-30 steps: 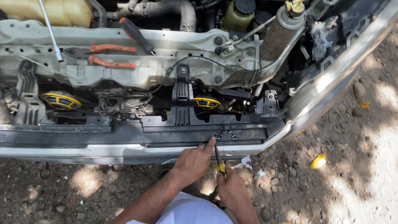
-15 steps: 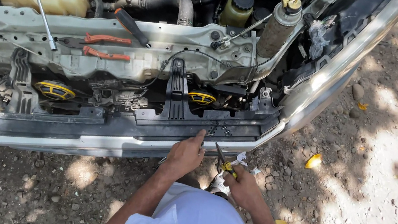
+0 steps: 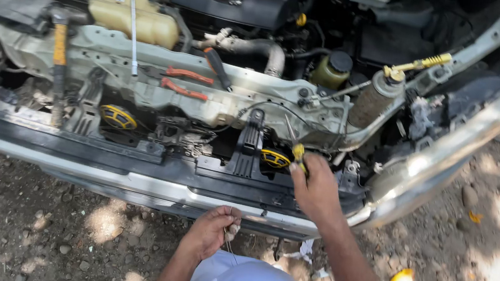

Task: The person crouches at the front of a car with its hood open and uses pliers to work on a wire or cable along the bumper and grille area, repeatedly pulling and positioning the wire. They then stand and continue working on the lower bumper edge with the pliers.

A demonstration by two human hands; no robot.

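I look down at the open front of a car with its grille removed. My right hand (image 3: 315,188) is raised to the black lower crossbeam (image 3: 133,159) and grips a yellow-handled screwdriver (image 3: 298,152), its tip near a yellow horn disc (image 3: 274,158). My left hand (image 3: 213,230) is below the bumper edge, fingers pinched on a thin wire or small piece (image 3: 229,241); what it is stays unclear.
A hammer (image 3: 58,47) lies on the left of the radiator support. Orange-handled pliers (image 3: 184,83) and a thin metal rod (image 3: 133,23) rest on top. A second yellow horn disc (image 3: 117,117) sits at left. Dirt ground with stones and yellow leaves lies around.
My right hand has risen from below the bumper to the crossbeam with the screwdriver. My left hand has dropped lower. The view has tilted up toward the engine bay.
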